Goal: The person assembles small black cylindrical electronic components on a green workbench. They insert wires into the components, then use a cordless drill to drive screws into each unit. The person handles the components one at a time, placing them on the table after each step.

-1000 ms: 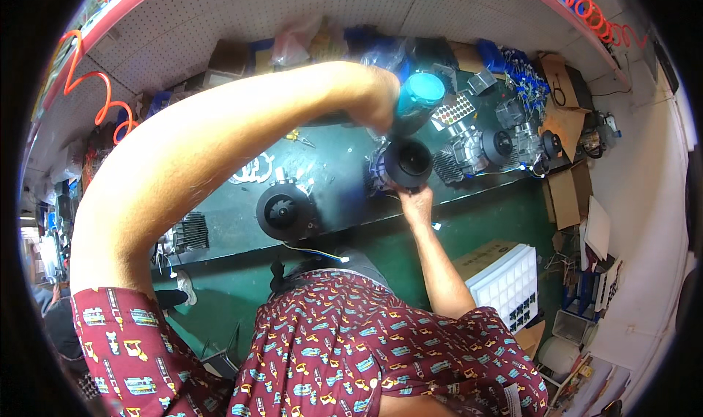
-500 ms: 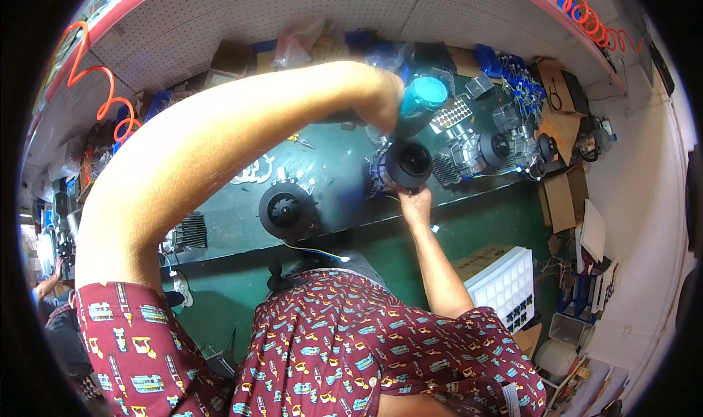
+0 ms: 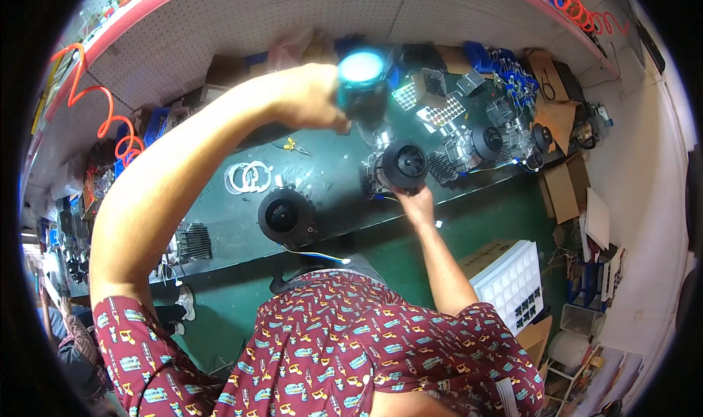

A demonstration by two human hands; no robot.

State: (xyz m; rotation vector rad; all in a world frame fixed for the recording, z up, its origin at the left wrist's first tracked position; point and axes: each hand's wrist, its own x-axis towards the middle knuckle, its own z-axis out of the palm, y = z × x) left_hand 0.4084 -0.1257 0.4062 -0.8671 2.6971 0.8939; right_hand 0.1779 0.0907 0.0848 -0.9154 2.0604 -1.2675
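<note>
My left hand [image 3: 311, 98] is closed round a teal-topped power tool [image 3: 362, 73], held upright above the bench; its lower end is blurred. Below it and to the right stands a finned metal motor unit with a black fan wheel [image 3: 405, 164] facing up toward me. My right hand [image 3: 419, 203] grips this unit from its near side, fingers partly hidden beneath it. Another unit with a black fan wheel [image 3: 283, 213] sits to the left on the bench, its thin wires [image 3: 318, 256] hanging over the front edge.
More finned units [image 3: 463, 147] line the bench to the right. Sheets of round stickers [image 3: 442, 112] lie behind them. White rings [image 3: 249, 177] and pliers [image 3: 295, 147] lie left of centre. A white tray [image 3: 512, 285] stands below the bench. Red coiled hoses [image 3: 110, 102] hang at both sides.
My left hand has drawn the teal-topped tool leftward and up, off the motor unit. My right hand stays at the unit.
</note>
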